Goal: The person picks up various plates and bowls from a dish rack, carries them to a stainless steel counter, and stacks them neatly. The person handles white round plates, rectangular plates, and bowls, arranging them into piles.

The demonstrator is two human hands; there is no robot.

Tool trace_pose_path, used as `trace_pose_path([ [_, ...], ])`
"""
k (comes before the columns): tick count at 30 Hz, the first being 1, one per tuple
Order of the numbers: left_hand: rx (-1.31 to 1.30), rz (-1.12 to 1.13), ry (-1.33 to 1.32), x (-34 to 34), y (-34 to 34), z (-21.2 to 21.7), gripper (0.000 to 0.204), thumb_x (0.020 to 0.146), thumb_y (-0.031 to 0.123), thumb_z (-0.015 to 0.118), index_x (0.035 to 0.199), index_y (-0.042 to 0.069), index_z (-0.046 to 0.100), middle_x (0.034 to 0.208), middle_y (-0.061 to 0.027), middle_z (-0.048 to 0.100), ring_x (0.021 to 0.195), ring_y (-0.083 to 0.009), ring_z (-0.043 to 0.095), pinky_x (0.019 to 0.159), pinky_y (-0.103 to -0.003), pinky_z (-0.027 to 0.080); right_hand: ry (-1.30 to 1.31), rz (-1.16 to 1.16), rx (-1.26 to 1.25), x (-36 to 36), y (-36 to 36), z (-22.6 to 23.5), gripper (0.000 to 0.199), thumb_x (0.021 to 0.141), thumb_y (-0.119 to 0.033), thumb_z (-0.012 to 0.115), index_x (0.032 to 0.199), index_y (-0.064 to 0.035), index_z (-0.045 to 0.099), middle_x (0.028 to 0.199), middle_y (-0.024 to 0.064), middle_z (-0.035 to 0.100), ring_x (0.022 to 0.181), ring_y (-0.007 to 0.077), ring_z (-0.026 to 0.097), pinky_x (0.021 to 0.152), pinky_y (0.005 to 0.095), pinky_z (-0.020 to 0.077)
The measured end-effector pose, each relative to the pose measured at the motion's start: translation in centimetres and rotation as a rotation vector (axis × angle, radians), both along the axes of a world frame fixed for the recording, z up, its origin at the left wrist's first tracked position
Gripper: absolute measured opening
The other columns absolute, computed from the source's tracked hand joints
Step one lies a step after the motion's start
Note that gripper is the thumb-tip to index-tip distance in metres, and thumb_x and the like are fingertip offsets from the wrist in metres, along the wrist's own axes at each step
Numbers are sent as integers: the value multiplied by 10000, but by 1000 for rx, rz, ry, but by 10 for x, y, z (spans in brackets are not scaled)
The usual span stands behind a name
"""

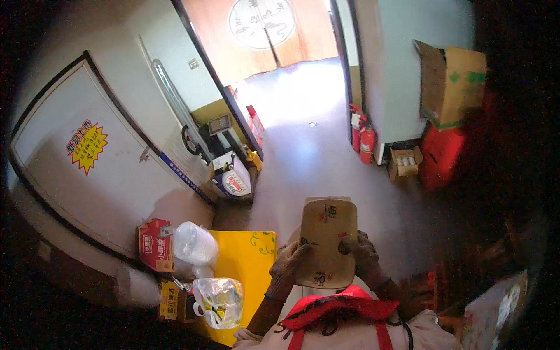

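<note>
The left thumb [304, 249] presses on the face of a flat tan tray with rounded corners [326, 233], near its 9 o'clock edge. The right thumb [348, 245] presses on it near the 3 o'clock edge. The tray is between the two hands. Both hands are closed on its sides, but the other fingers go behind it, so I cannot tell how they bend there. The tray has small dark and red pictures on it. Its long sides run from 12 o'clock to 6 o'clock. A thin pale edge peeks out past its top.

The left hand [284, 265] points up and in, and its arm comes from 7 o'clock. The right hand [366, 256] does the same from the other side, and its arm comes from 5 o'clock. Just below the tray, at 6 o'clock, is a bright red cloth [344, 303] with straps on the person's front.

At 9 o'clock from the tray is a bright yellow table [245, 245] with green curls in one corner. A see-through plastic bag [224, 303] is at 8 o'clock. A white bundle in plastic [196, 242] and a red box [156, 245] are at 9 o'clock. A white box with a round label [234, 178] is at 10 o'clock. Two red fire extinguishers [367, 144] stand near 1 o'clock, by the doorway.
</note>
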State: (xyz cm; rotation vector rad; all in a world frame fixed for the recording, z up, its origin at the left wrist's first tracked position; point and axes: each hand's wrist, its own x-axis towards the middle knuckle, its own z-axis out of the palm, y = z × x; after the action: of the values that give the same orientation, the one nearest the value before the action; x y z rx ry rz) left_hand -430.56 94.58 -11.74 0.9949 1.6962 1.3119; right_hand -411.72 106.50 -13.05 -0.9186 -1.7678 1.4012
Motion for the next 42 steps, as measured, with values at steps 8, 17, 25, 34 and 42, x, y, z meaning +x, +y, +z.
trace_pose_path([
  [8,-77,229,288,-104,118,21,418,854,430,523,1039,69,626,982,-150,562,976,-314,479,870,-412,405,-7,231,931,-132,152,29,345,724,-212,656,1028,-60,597,995,145,601,942,352,543,845,413,428],
  [17,-6,221,318,-259,281,43,445,777,449,592,1042,95,641,1036,-186,527,1037,-355,453,898,-424,405,-228,189,911,-288,312,48,284,765,-133,618,1041,-72,593,1020,142,595,986,349,536,819,419,441],
  [25,12,112,-232,-364,450,62,531,783,467,611,1088,32,625,1104,-240,458,1069,-322,431,869,-411,428,-208,47,394,-377,453,76,263,841,-224,580,1063,-84,591,1060,154,570,1008,330,512,851,391,440],
  [34,11,169,-54,-479,632,66,404,879,356,550,1066,1,599,961,-77,582,883,-169,568,758,-309,463,-281,135,557,-495,656,65,338,879,-317,543,1178,-160,540,1069,160,560,996,321,502,824,392,455],
  [42,49,325,-55,-583,765,122,521,844,478,536,1110,35,593,992,-136,563,1038,-285,452,861,-404,391,-155,318,549,-624,807,128,364,830,-207,606,1165,-79,546,1109,137,557,1052,337,488,843,394,454],
])
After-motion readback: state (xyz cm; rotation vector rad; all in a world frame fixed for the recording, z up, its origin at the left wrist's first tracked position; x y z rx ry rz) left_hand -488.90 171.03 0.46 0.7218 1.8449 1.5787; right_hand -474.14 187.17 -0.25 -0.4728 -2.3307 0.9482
